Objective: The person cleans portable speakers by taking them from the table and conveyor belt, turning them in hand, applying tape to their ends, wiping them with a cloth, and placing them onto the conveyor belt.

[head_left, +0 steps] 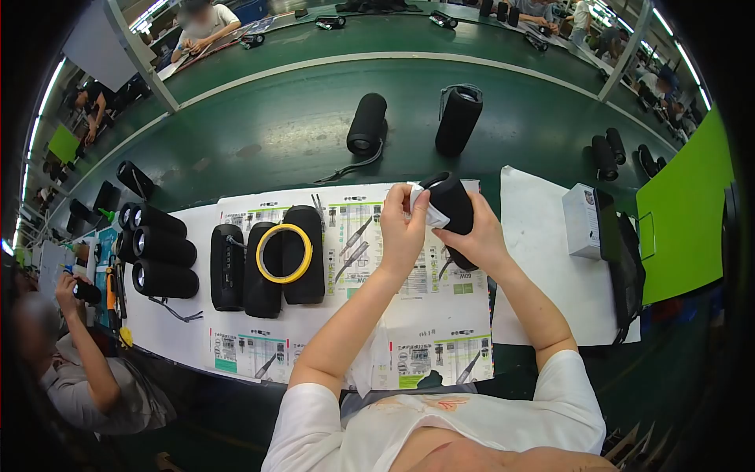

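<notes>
A black cylindrical speaker is tilted above the printed sheet, held in my right hand, whose fingers wrap round its side. My left hand pinches a white cloth against the speaker's upper end. To the left of my hands, three black speakers stand or lie side by side on the sheet, and a yellow tape roll rests on two of them. Part of the held speaker is hidden behind my right hand.
Two speakers are on the green bench beyond the sheet. More speakers sit at the left. A white box and a green panel are at the right. A co-worker sits at the left.
</notes>
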Tool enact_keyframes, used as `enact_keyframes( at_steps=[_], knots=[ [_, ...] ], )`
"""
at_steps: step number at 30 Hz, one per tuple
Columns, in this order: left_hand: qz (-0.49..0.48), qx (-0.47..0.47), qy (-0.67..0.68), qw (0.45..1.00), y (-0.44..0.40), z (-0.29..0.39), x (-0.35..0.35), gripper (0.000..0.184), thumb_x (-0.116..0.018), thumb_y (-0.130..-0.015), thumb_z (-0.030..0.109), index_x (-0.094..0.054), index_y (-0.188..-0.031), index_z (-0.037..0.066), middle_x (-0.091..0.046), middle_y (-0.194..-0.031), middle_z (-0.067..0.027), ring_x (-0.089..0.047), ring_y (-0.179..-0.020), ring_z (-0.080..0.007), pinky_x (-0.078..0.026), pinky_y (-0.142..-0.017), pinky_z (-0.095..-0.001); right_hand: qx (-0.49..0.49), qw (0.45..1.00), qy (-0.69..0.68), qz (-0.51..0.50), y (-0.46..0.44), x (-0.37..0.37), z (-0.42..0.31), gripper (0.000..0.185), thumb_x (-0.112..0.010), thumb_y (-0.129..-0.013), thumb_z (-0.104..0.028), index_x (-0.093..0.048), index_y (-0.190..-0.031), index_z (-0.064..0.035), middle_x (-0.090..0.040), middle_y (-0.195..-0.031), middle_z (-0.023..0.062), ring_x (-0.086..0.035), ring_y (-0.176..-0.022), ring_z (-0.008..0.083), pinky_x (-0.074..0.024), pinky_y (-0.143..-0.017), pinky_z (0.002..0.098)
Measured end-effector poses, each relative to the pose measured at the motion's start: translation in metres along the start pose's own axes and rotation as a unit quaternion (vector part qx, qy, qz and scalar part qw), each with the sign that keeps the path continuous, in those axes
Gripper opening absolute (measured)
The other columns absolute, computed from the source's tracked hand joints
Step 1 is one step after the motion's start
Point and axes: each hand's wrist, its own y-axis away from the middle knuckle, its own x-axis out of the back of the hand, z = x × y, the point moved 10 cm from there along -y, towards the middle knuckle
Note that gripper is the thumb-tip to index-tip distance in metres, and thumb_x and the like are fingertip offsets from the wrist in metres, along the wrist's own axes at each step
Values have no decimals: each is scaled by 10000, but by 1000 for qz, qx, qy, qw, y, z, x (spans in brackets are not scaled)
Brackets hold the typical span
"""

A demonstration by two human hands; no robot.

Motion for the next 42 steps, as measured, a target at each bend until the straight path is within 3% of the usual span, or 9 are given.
enact_keyframes(
  at_steps=[5, 9, 17, 23, 26, 30, 37, 39, 42],
  knots=[
    [-11, -263, -214, 940, 1, 67, -17, 161, -654, -762, 105, -508, -770, 39, -510, -742, -78, -492, -693, -243, -364, -650, -345, 58, 995, 78, 27, 0, 12, -19, 585, -788, -578, -254, -503, -1027, -11, -552, -916, 126, -578, -845, 279, -487, -705, 364],
    [-83, -302, -282, 907, 3, 81, -41, 131, -665, -723, 87, -548, -768, 49, -544, -735, -72, -522, -732, -261, -375, -694, -360, 87, 984, 155, 31, 5, 9, -19, 558, -778, -569, -256, -510, -995, -16, -544, -875, 107, -561, -817, 265, -470, -680, 364],
    [-178, -262, -342, 885, 1, 80, -57, 126, -620, -762, 141, -548, -702, 57, -560, -705, -78, -536, -723, -263, -377, -685, -354, 158, 965, 207, 33, 15, 28, -33, 510, -766, -545, -231, -530, -964, -61, -547, -871, 78, -550, -817, 248, -445, -675, 351],
    [-359, -23, -475, 803, 26, -14, -25, 243, -616, -802, 273, -584, -716, 48, -584, -676, -101, -573, -765, -299, -420, -700, -385, -69, 982, 140, 108, -49, 107, 80, 660, -772, -595, -332, -515, -1103, 2, -594, -1043, 175, -589, -949, 326, -469, -814, 381],
    [-353, -80, -567, 740, 37, -5, -21, 350, -679, -735, 361, -574, -814, 36, -599, -726, -95, -577, -754, -289, -423, -699, -399, -219, 948, 223, 68, -106, 141, 144, 664, -750, -629, -351, -509, -1126, 18, -579, -1084, 198, -575, -996, 329, -461, -842, 386],
    [-191, -101, -491, 844, -26, 13, -20, 600, -714, -706, 405, -470, -1097, 21, -565, -942, -134, -548, -872, -312, -439, -753, -398, -140, 939, 301, 91, -173, 146, 258, 605, -706, -687, -312, -501, -1158, 8, -550, -1140, 211, -537, -1067, 329, -437, -897, 392],
    [28, -44, -542, 839, -119, -83, -20, 855, -802, -584, 395, -385, -1220, 4, -539, -1021, -136, -511, -994, -315, -442, -797, -395, 15, 964, -241, 108, -157, 95, 187, 787, -678, -666, -109, -311, -1362, -92, -403, -1330, 157, -371, -1252, 276, -282, -1034, 393],
    [18, -17, -549, 835, -125, -112, -26, 876, -817, -561, 388, -381, -1222, 15, -535, -1031, -132, -517, -1006, -310, -443, -811, -396, 6, 954, -295, 43, -152, 61, 159, 1013, -765, -646, -157, -115, -1421, -114, -348, -1348, 185, -342, -1261, 277, -272, -1035, 396],
    [-4, -29, -497, 867, -139, -111, -31, 771, -814, -551, 328, -434, -1151, 27, -527, -1097, -143, -535, -992, -316, -460, -800, -425, -28, 948, -295, 118, -159, 41, 168, 954, -797, -617, -152, -199, -1357, -86, -432, -1247, 149, -445, -1154, 254, -380, -953, 360]
  ],
)
